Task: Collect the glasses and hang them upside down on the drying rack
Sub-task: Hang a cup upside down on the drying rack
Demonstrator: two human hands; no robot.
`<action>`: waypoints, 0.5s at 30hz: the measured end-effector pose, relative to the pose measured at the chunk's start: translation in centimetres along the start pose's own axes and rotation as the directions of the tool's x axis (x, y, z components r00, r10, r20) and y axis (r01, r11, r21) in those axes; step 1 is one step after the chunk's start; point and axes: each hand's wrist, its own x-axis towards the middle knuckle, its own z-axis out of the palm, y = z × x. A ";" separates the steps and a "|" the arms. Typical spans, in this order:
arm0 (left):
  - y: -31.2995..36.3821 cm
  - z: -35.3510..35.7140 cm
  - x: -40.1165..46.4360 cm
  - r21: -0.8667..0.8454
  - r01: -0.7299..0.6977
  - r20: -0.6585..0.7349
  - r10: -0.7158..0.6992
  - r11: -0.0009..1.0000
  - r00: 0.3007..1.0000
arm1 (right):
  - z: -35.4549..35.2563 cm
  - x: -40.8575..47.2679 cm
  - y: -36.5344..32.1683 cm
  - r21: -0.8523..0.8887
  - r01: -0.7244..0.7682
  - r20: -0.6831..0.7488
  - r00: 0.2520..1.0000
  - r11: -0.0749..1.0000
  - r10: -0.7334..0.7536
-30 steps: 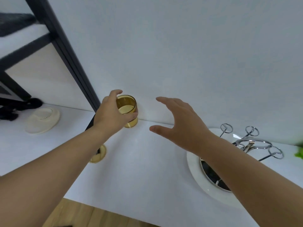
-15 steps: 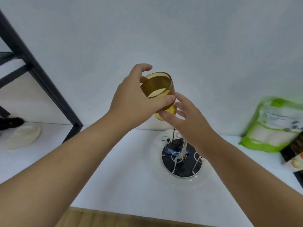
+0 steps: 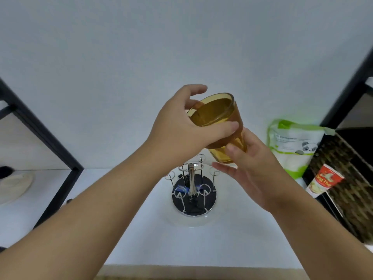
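An amber glass (image 3: 217, 116) is held in the air above the drying rack, tilted with its mouth toward me. My left hand (image 3: 181, 130) grips its upper rim from the left. My right hand (image 3: 250, 170) holds the base from below and the right, thumb on the glass wall. The drying rack (image 3: 193, 190) stands on the white counter below: a round chrome base in a white dish with several thin looped metal pegs and a centre handle. No glass hangs on the pegs that I can see.
A black shelf frame (image 3: 44, 138) rises at the left, with a cream dish (image 3: 14, 186) behind it. At the right stand a green-white bag (image 3: 292, 146), a red paper cup (image 3: 325, 180) and a dark woven basket (image 3: 347, 178). The counter's front edge (image 3: 201, 267) runs along the bottom.
My left hand lifted the amber glass from the counter by the wall and carried it right, over the rack. My right hand came in and took hold of its base.
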 end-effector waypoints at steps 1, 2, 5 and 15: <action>0.2 0.4 0.0 -0.053 0.026 0.014 -0.025 0.998 1.000 | -0.3 -0.4 -0.1 0.110 -0.013 0.017 1.000 0.994 0.011; 0.4 0.9 -0.1 -0.096 0.048 0.028 -0.045 0.994 0.999 | -0.4 -0.8 -0.2 0.204 -0.019 0.024 1.000 0.979 0.014; 0.4 2.3 -0.3 -0.167 0.077 0.064 -0.067 0.983 0.996 | -0.4 -1.7 0.3 0.428 -0.037 -0.008 0.999 0.903 0.045; -3.5 3.4 -2.2 -0.263 0.185 0.167 -0.144 0.947 0.975 | -0.6 -5.1 3.8 0.752 -0.042 -0.042 0.993 0.658 0.111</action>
